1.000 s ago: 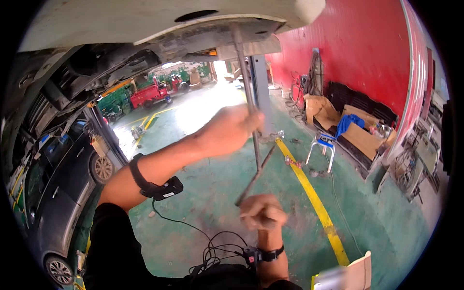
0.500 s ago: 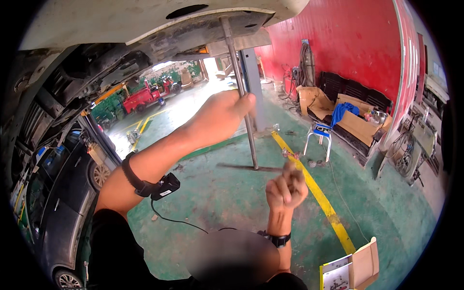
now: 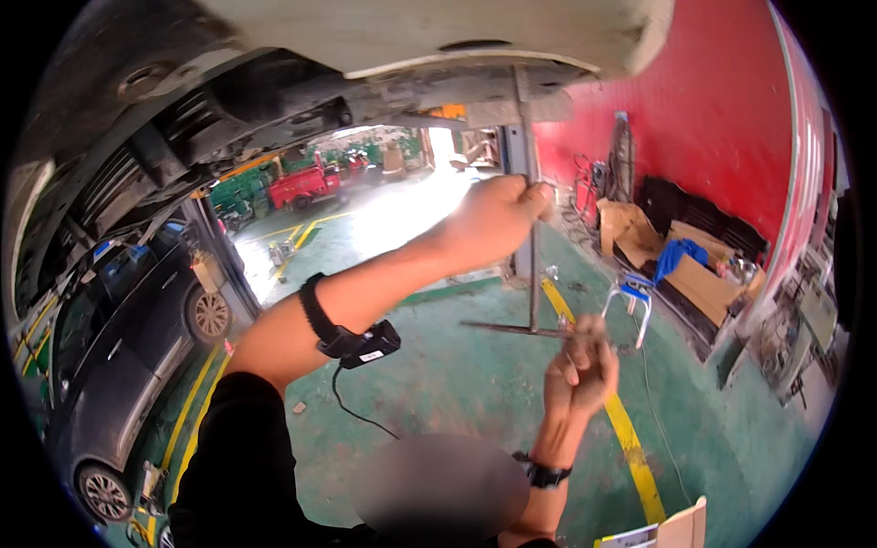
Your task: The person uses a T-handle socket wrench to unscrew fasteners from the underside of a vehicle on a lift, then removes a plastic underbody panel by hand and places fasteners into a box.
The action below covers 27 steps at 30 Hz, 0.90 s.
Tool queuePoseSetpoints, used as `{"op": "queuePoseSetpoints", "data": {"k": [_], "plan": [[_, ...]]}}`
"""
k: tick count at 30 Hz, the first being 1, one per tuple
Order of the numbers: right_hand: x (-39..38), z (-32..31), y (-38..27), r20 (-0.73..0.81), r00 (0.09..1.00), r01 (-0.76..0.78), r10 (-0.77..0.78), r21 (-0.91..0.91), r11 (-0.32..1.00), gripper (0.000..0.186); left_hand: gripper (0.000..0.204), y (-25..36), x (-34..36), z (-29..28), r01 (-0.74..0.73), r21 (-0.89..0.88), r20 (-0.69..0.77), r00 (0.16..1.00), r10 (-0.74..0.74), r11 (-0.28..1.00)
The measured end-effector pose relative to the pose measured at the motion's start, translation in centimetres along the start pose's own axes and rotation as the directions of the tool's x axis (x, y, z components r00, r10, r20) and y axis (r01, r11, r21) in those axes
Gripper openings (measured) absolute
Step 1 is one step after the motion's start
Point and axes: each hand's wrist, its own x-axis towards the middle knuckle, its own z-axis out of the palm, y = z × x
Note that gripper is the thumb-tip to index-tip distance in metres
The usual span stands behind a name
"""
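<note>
A long metal T-handle wrench [image 3: 535, 283] hangs nearly upright, its top reaching the underside of a raised vehicle [image 3: 393, 91]. My left hand [image 3: 498, 215], arm stretched out, is closed round the shaft around mid-length. The crossbar at the lower end lies roughly level. At the crossbar's right end is my right hand [image 3: 580, 373], palm up, with fingers curled in around the tip; those fingers are slightly blurred. What the wrench's top engages is not visible. A strap with a small black box [image 3: 370, 347] sits on my left forearm.
A dark car [image 3: 119, 365] stands at left by a lift post [image 3: 219, 260]. To the right are a blue-and-white stool [image 3: 630, 290] and a dark bench [image 3: 676, 205] with cardboard and blue cloth. An open box [image 3: 681, 528] lies at lower right. A cable crosses the green floor.
The whole view has shifted, so hands and wrench appear farther right. The crossbar has turned slightly and looks less smeared. My right fingers now meet its right end; the left hand keeps its grip.
</note>
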Motion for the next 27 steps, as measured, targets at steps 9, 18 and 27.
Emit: {"op": "queuePoseSetpoints", "data": {"k": [9,18,27], "plan": [[-3.4,0.8,4.1,0.397,0.918,0.322,-0.007,-0.735,0.596,0.025,0.044,0.1,-2.0,2.1,0.01,0.206,0.174,0.984,-0.047,0.979],[1.4,-1.2,5.1,-0.078,0.893,-0.446,0.443,-0.024,0.895,0.02,0.034,1.3,-2.2,1.9,-0.044,-0.031,0.192,0.98,0.049,0.999],[-1.0,-4.1,-1.1,0.688,0.713,-0.134,0.134,-0.054,0.989,0.028,0.034,1.0,-1.7,1.0,-0.094,0.095,0.103,0.991,0.084,0.991]]}}
